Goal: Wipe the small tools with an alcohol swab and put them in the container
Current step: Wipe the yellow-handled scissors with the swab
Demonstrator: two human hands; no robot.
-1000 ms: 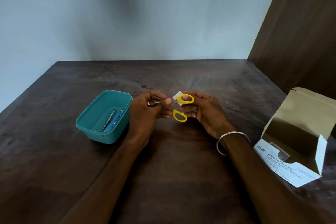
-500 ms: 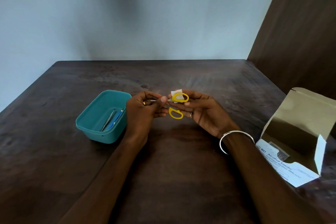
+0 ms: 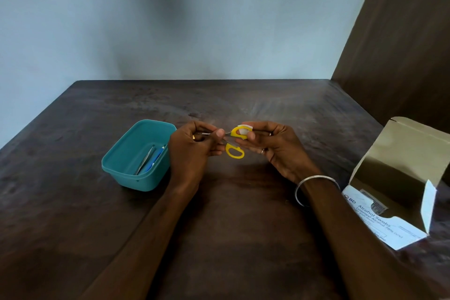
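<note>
Small scissors with yellow handles (image 3: 234, 151) are held above the table's middle. My left hand (image 3: 192, 151) grips their metal blades, which point left and are mostly hidden by my fingers. My right hand (image 3: 272, 146) pinches a white alcohol swab (image 3: 243, 129) against the upper yellow handle loop. The lower loop hangs free between my hands. The teal container (image 3: 114, 165) stands just left of my left hand, with a blue-handled tool (image 3: 153, 161) and a metal tool (image 3: 146, 159) lying inside.
An opened alcohol swab box (image 3: 389, 214) lies at the right, its flap raised. A brown panel (image 3: 401, 44) rises at the right behind the dark wooden table (image 3: 219, 238), and a pale wall stands behind.
The swab and my right fingers have shifted slightly along the upper yellow handle loop. The scissors stay between both hands, almost in the same place.
</note>
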